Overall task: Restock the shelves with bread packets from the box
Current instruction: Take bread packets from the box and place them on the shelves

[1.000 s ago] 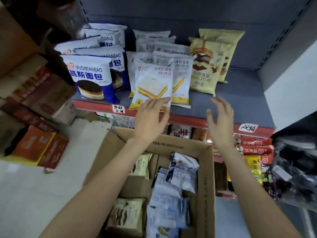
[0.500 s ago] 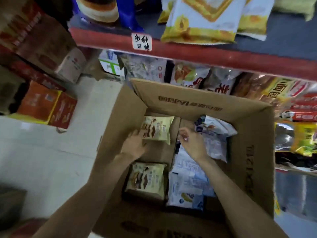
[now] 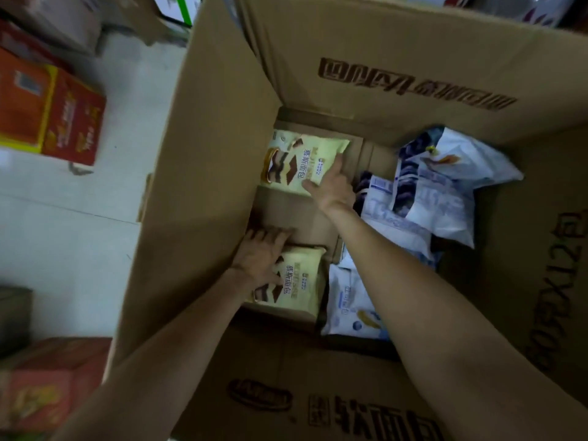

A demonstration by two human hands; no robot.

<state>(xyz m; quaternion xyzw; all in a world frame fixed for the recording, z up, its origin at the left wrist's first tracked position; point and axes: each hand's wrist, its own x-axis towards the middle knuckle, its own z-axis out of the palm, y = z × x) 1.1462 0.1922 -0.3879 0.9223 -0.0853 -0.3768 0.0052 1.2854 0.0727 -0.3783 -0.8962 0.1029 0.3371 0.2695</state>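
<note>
An open cardboard box fills the view from above. Two pale yellow bread packets lie on its left side, a far one and a near one. Several white-and-blue packets are piled on the right side. My left hand lies over the near yellow packet, its fingers curled round the far edge. My right hand reaches across to the far yellow packet and pinches its near right corner, thumb on top. The shelf is out of view.
Red and orange cartons stand on the pale floor left of the box, one far and one near. Packaged goods show at the top edge. The box flaps stand up on all sides.
The view dropped from the shelf into the box. Both hands came down from the shelf edge. My left hand shifted from the far yellow packet to the near one, and my right hand moved onto the far one.
</note>
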